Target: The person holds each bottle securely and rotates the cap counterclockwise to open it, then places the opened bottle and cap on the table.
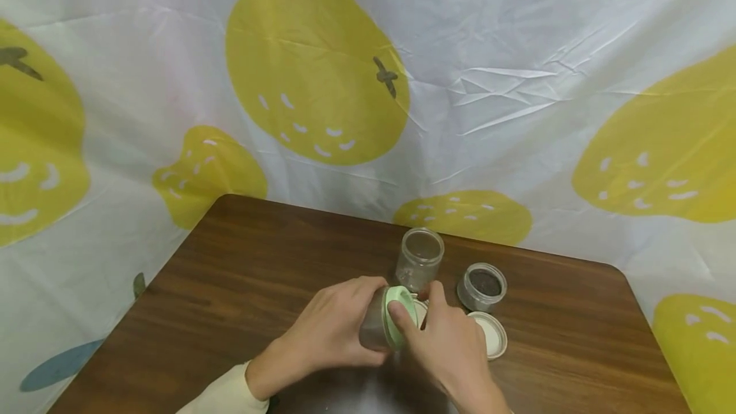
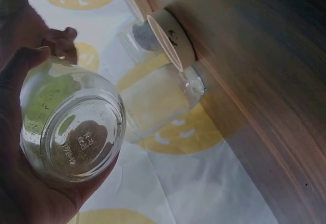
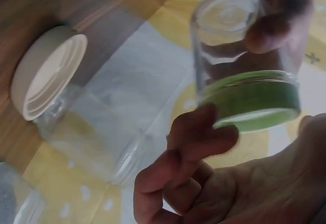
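My left hand (image 1: 330, 321) grips a clear jar (image 1: 372, 328) by its side, tilted so that its green lid (image 1: 393, 331) faces right. In the left wrist view the jar's embossed bottom (image 2: 84, 137) shows. My right hand (image 1: 451, 344) is at the lid, its thumb against the top. Seen from the right wrist, the curled fingertips (image 3: 224, 135) meet the lid's edge. Just behind the hands stands a tall, uncovered clear jar (image 1: 418, 267). A white lid (image 1: 422, 312) lies partly hidden behind my right hand.
A short clear jar with dark contents (image 1: 482, 286) stands right of the tall jar. Another white lid (image 1: 493, 336) lies in front of it. All are on a brown wooden table (image 1: 276, 254), backed by a lemon-print cloth (image 1: 489, 114).
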A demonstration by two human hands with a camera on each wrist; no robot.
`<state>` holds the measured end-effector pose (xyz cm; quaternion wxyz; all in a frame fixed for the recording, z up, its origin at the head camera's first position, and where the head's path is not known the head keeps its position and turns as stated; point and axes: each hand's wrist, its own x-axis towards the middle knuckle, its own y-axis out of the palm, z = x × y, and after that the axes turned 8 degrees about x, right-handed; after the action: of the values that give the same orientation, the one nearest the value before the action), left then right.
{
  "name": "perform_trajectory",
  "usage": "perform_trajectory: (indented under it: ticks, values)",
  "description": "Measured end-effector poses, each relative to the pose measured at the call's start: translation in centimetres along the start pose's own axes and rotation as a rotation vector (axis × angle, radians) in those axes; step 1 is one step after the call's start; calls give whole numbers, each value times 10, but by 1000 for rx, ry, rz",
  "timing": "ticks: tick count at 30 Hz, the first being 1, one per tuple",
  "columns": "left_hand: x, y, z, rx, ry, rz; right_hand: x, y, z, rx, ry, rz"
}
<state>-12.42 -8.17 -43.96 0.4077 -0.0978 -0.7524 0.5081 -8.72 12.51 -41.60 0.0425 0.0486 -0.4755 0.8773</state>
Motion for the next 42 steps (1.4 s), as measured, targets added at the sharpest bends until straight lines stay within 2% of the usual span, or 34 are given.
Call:
perform_trajectory:
  ticks: [6,11,19,25,29,36,42]
  values:
    - [-1,5,-2,36,12,10,-3,3,6,-34,-12,-33]
    - [-1,6,-5,15,6,20,-6,3,5,-15,-25,-47]
    - [-1,7,-8,46,28,22,-9,6,0,35,-68,-49]
    - [-2,8,-9,34,26,25,-13,6,-3,81,-91,-57]
    - [-2,7,-9,18,22,42,-16,7,-8,99,-146,-71]
    - [-5,3,-7,-70,-43,114,-18,9,-18,115,-340,-120]
    - [-6,3,-7,-83,-49,128,-20,7,-24,115,-387,-92]
